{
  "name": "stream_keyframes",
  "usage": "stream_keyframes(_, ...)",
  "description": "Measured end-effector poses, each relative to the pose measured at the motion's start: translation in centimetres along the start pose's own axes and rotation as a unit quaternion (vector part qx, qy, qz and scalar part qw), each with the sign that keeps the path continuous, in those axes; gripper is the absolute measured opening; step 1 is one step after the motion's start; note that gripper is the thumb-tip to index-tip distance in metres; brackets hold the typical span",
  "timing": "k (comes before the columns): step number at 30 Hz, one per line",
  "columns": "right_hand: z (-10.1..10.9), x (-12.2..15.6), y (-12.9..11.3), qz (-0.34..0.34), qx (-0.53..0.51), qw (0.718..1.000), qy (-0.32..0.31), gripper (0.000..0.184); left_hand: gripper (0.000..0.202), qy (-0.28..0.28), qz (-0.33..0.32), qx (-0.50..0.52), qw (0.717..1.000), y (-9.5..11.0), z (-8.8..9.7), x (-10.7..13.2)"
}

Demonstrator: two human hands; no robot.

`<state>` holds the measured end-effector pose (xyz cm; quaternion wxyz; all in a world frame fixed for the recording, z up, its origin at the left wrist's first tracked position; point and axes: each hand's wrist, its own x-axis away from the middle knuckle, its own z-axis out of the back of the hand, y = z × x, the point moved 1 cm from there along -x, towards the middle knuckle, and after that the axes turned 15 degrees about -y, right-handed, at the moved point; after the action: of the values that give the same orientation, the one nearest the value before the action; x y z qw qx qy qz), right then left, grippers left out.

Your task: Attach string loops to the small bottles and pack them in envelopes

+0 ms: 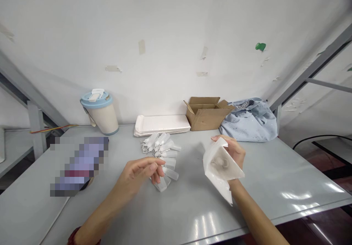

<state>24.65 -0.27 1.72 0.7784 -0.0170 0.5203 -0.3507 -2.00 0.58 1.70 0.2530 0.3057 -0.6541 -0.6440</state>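
Note:
A white padded envelope [218, 164] is in my right hand [236, 152], whose fingers wrap around its far side. Its mouth gapes toward me, and a small pale round shape shows dimly inside. My left hand [141, 171] hovers over the near part of a pile of small translucent white plastic bottles [166, 148]. Nothing shows between its loosely bent fingers, and the thumb points forward below the index finger. Part of the pile is hidden behind this hand. Against the wall lies a stack of flat white envelopes [165, 123].
Behind the envelope stands an open cardboard box [210, 119], with a light blue cloth bag [250, 124] to its right. A cup with a blue lid [101, 115] stands at back left, near a blurred-out phone-like object [82, 164] with a cable [56, 215] on the grey table [176, 215].

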Motion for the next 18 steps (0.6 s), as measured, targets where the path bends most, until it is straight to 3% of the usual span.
stream_keyframes(4, -0.4, 0.3, 0.1, 0.032, -0.016, 0.999, -0.013, 0.064, 0.030, -0.026, 0.018, -0.002, 0.999, -0.3, -0.7, -0.1)
stream_keyframes(6, -0.7, 0.2, 0.0, 0.039, 0.013, 0.998, -0.054, 0.059, 0.038, -0.048, 0.015, 0.009, 0.999, -0.4, -1.1, -0.1)
stream_keyframes(9, -1.7, 0.0, -0.3, 0.047, 0.087, 0.971, -0.216, 0.055, 0.047, -0.072, 0.035, -0.002, 0.997, -0.5, -1.6, -0.4)
stream_keyframes(12, -3.3, 0.3, -0.6, 0.054, 0.149, 0.921, -0.355, 0.057, 0.045, -0.028, 0.137, -0.075, 0.987, -0.9, -2.0, -0.8)
stream_keyframes(15, -4.6, 1.0, -0.9, 0.065, 0.215, 0.914, -0.339, 0.058, 0.050, 0.030, 0.202, -0.103, 0.974, -1.4, -2.3, -1.0)
stream_keyframes(18, -5.3, 1.7, -1.4, 0.068, 0.276, 0.918, -0.278, 0.052, 0.050, 0.072, 0.178, -0.092, 0.977, -1.8, -2.5, -0.8)
